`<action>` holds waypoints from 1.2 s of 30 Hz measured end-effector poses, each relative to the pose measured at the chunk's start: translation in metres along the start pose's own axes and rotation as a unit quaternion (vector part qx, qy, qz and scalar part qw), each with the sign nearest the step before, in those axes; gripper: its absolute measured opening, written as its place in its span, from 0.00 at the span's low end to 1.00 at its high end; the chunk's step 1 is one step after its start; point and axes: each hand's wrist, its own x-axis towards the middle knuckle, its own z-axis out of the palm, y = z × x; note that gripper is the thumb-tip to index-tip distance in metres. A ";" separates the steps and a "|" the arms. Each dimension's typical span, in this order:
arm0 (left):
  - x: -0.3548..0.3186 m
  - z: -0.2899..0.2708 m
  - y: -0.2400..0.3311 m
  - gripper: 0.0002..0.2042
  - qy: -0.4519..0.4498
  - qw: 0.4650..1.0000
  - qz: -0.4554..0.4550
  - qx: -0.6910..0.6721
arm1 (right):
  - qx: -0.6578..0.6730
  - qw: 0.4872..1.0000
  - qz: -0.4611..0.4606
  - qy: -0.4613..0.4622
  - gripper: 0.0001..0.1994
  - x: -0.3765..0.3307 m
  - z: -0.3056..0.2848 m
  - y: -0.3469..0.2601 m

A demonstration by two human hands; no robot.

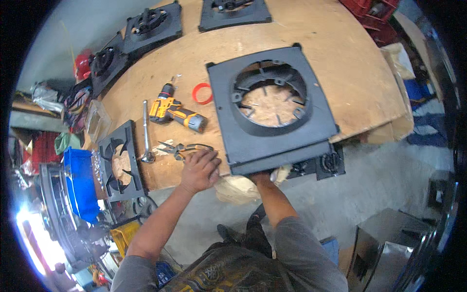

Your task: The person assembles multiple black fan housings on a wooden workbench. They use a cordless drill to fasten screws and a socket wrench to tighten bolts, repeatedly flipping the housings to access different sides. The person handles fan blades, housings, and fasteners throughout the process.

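Note:
A pair of pliers (178, 150) with black and orange handles lies at the near edge of the wooden table. My left hand (200, 170) rests there with curled fingers closed over its lower handle. To the right sits a square black metal stove frame (226, 129) with a large round opening, its near side at the table edge. My right hand (262, 177) reaches beneath that near side; its fingers are hidden. A pale cloth (237, 190) hangs at the edge between my hands.
On the table (355, 82) lie a yellow and black cordless drill (177, 113), a ratchet wrench (146, 131) and a red ring (202, 93). More black frames stand left (130, 160) and along the far edge (233, 15). A blue bin (80, 185) stands left.

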 end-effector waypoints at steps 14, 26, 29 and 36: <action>-0.012 0.007 -0.014 0.15 -0.022 0.999 0.005 -0.045 | -0.085 0.994 -0.051 0.050 0.22 0.016 0.031 0.021; -0.016 0.010 -0.012 0.16 -0.011 0.996 0.016 -0.086 | -0.070 0.994 -0.055 0.064 0.24 0.004 0.040 0.039; -0.017 0.011 -0.013 0.17 0.007 0.995 0.020 -0.094 | -0.066 0.993 -0.056 0.075 0.25 -0.001 0.040 0.042; -0.019 0.009 -0.013 0.17 -0.003 0.994 0.013 -0.110 | -0.055 0.993 -0.056 0.090 0.26 -0.002 0.047 0.039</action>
